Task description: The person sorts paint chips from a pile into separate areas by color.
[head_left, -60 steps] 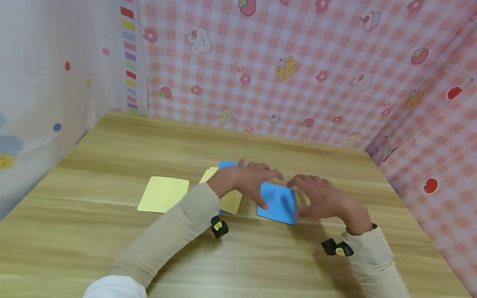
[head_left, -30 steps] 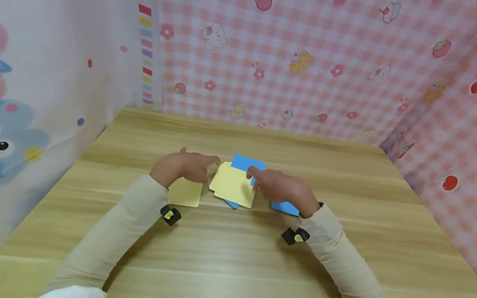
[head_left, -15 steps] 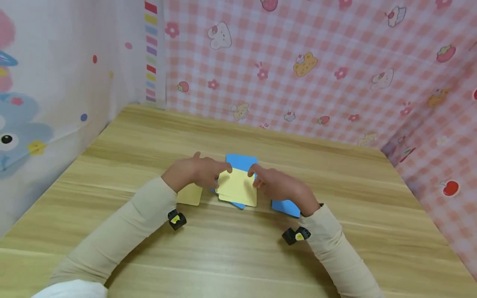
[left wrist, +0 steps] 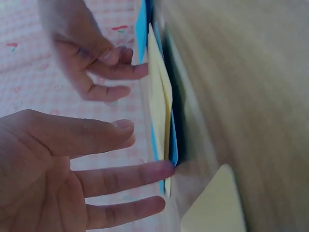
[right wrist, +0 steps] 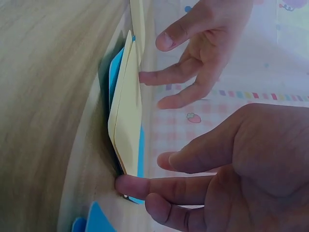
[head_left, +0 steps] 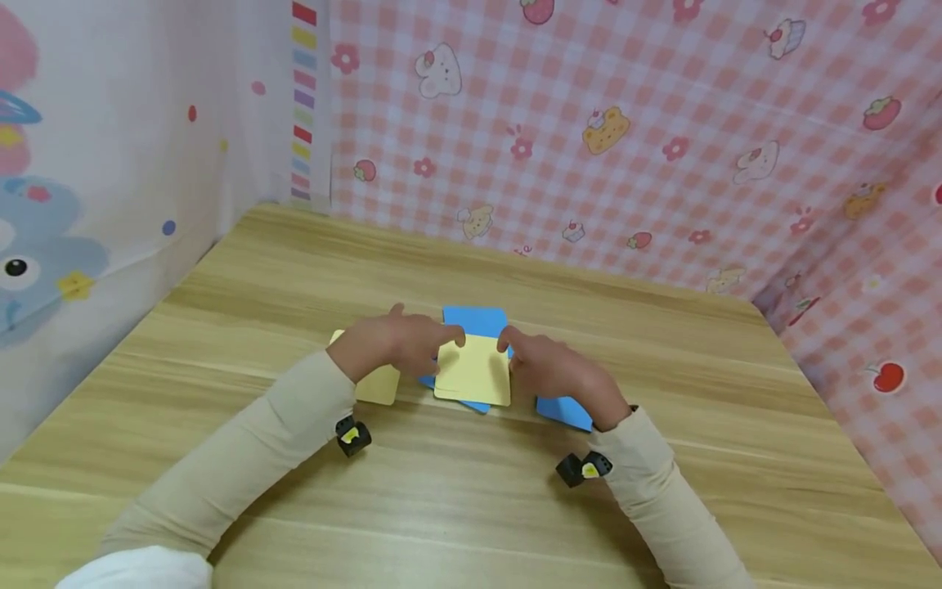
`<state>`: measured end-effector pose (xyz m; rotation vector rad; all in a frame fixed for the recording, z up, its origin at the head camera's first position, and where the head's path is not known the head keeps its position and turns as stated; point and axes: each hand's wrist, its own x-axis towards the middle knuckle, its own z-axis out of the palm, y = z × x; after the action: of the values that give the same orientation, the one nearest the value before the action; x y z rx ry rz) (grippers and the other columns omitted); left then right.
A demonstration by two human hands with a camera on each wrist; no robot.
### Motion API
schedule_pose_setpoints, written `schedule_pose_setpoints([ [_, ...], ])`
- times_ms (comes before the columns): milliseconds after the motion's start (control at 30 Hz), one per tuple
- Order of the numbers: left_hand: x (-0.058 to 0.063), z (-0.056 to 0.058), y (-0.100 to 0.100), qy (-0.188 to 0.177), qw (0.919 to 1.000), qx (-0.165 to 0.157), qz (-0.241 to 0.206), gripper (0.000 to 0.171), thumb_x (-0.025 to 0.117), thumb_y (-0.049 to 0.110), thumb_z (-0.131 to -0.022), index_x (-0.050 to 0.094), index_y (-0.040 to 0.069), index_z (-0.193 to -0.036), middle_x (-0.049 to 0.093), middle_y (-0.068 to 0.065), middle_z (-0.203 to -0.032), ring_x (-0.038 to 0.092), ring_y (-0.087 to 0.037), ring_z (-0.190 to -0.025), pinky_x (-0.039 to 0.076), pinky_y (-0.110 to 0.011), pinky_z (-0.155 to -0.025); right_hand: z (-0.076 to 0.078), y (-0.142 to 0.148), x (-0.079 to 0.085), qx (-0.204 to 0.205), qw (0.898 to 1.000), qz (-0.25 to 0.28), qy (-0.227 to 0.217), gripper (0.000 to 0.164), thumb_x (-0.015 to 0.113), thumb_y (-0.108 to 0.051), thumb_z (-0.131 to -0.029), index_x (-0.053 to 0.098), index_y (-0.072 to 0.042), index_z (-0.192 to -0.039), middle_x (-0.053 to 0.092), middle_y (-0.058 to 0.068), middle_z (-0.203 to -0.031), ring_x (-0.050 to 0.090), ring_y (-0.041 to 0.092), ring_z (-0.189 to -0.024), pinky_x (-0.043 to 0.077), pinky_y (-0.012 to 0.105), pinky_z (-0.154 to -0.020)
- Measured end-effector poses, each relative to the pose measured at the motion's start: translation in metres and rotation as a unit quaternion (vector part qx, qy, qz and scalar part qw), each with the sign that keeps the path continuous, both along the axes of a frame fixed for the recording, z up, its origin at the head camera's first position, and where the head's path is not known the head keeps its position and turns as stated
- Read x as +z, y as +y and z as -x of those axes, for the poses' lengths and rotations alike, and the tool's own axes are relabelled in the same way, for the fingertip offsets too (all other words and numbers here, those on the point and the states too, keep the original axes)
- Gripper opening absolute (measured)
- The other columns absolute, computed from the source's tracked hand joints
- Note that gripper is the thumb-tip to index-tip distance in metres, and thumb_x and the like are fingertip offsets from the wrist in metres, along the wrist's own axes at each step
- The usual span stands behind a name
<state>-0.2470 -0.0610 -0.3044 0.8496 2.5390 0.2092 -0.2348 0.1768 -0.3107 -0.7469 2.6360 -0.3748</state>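
Observation:
In the head view a yellow card (head_left: 473,376) lies on top of a loose pile, with another yellow edge just under it. Blue cards (head_left: 474,317) stick out behind and below it. My left hand (head_left: 393,342) is at the pile's left side, its index fingertip touching the edge in the left wrist view. On the right side, my right hand (head_left: 555,370) touches the opposite edge with an index finger (right wrist: 169,188). Fingers of both hands are extended or loosely bent, and none wraps round a card. From the wrists the yellow cards (left wrist: 159,92) look slightly bowed.
A separate yellow card (head_left: 379,386) lies left of the pile, partly hidden by the left hand. To the right, a blue card (head_left: 565,411) is partly under the right hand. Printed cloth walls (head_left: 559,188) border the wooden table (head_left: 441,507).
Both hands have moved left from the right-hand blue card to the pile. The left hand then came right to the pile's left edge, and the yellow cards now overlap more squarely.

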Motion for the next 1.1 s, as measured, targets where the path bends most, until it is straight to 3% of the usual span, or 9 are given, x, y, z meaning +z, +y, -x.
schedule_pose_setpoints([
  [233,0.000,0.004,-0.004,-0.003,0.9997,0.005,-0.023,0.050,0.059,0.014,-0.100,0.045,0.018,-0.148,0.066,0.001,-0.106,0.061,-0.019,-0.113,0.011,-0.073,-0.113,0.001,0.001,0.000,-0.003,1.000,0.002,-0.001,0.027,0.041,-0.002,-0.104,0.047,-0.005,-0.129,0.057,0.007,-0.081,0.050,0.020,-0.070,0.043,0.034,-0.069],
  [467,0.003,0.003,-0.001,0.014,0.9993,-0.002,-0.036,0.049,0.058,0.014,-0.102,0.043,0.018,-0.148,0.067,0.002,-0.103,0.062,-0.019,-0.112,0.017,-0.071,-0.112,-0.001,0.002,0.006,0.004,0.999,0.024,0.025,0.027,0.043,0.002,-0.100,0.048,-0.003,-0.127,0.065,0.011,-0.089,0.054,0.021,-0.071,0.047,0.033,-0.070],
  [733,0.013,-0.003,-0.001,0.034,0.9977,0.005,-0.059,0.047,0.055,0.011,-0.103,0.044,0.016,-0.148,0.067,0.002,-0.097,0.063,-0.021,-0.108,0.014,-0.070,-0.114,-0.007,0.001,0.015,-0.015,0.998,0.018,0.055,0.030,0.040,0.000,-0.099,0.048,-0.006,-0.127,0.056,0.003,-0.071,0.049,0.017,-0.061,0.041,0.036,-0.064],
  [867,0.022,-0.006,-0.006,0.059,0.9949,0.010,-0.081,0.047,0.055,0.010,-0.103,0.044,0.016,-0.148,0.069,0.001,-0.092,0.065,-0.023,-0.107,0.018,-0.067,-0.114,-0.011,0.002,0.021,-0.012,0.995,0.054,0.085,0.027,0.043,-0.001,-0.100,0.049,-0.004,-0.126,0.063,0.008,-0.080,0.051,0.017,-0.061,0.044,0.036,-0.065],
  [1000,0.037,-0.011,-0.019,0.103,0.9864,0.010,-0.128,0.045,0.054,0.006,-0.101,0.047,0.012,-0.144,0.069,-0.003,-0.092,0.065,-0.023,-0.098,0.033,-0.059,-0.107,-0.014,-0.002,0.031,0.005,0.984,0.121,0.128,0.024,0.045,0.000,-0.101,0.050,0.001,-0.125,0.068,0.016,-0.089,0.051,0.018,-0.060,0.047,0.035,-0.066],
  [1100,0.049,-0.016,-0.030,0.138,0.9771,0.012,-0.162,0.041,0.053,0.003,-0.100,0.050,0.008,-0.140,0.068,-0.008,-0.096,0.064,-0.024,-0.088,0.046,-0.050,-0.092,-0.016,-0.009,0.041,0.003,0.976,0.153,0.154,0.026,0.044,-0.002,-0.101,0.052,0.002,-0.125,0.067,0.013,-0.090,0.053,0.019,-0.064,0.047,0.037,-0.069],
])
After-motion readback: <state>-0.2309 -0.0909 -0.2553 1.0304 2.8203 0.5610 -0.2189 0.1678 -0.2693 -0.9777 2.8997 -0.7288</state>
